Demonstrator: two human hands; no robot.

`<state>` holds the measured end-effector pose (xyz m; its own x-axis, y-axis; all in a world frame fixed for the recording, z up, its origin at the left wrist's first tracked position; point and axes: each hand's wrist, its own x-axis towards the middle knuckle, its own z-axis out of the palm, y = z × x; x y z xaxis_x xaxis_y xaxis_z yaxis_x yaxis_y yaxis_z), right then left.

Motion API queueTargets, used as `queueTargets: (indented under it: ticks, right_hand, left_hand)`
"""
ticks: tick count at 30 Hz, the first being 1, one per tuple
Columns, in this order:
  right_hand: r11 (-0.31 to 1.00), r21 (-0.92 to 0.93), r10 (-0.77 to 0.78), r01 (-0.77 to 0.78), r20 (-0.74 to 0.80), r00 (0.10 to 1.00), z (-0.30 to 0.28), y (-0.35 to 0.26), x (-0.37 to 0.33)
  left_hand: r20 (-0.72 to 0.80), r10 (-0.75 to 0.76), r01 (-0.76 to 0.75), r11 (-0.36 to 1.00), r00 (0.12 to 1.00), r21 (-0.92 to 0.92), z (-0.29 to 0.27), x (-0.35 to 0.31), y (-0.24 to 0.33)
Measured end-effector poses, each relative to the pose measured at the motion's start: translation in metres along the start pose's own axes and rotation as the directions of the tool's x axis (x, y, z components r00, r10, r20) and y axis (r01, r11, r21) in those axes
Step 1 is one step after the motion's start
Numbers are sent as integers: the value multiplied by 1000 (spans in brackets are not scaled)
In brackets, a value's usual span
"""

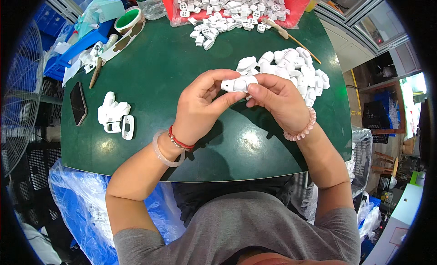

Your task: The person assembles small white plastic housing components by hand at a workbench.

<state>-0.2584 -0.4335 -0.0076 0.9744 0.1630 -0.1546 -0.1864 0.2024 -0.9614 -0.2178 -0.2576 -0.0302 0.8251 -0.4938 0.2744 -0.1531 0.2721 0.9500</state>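
Between my two hands, over the middle of the green table [154,64], I hold a white oval plastic housing [239,85] with a small dark hole at its left end. My left hand [205,99] pinches its left end between thumb and fingers. At the other end, the thumb and fingers of my right hand [277,96] are closed on it. Just beyond and to the right of my right hand lies a heap of similar white housings [296,67]. A smaller group of white parts [114,111] sits to the left, two of them showing open frames.
At the far edge, a red bin [169,7] spills small white blocks [218,26] onto the table. A phone [78,103], a brown-handled tool [96,73], a tape roll [129,20] and a blue tray [59,64] are on the left. A thin wooden stick [304,45] lies far right.
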Motion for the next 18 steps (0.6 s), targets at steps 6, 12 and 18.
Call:
queueTargets:
  ticks: [6,12,18]
  right_hand:
    - [999,44,-24,26,-52,998,-3,-2,1]
    - [998,65,-9,9,1,1000,-6,1,3]
    - [980,46,-198,196,50,979,-6,8,3]
  left_hand:
    - [-27,-189,180,963,982,-200,1,2,14]
    - [-11,-250,232,910,968,-344,-5,4,5]
    - [35,-213,212,911,976,-353,-7,4,6]
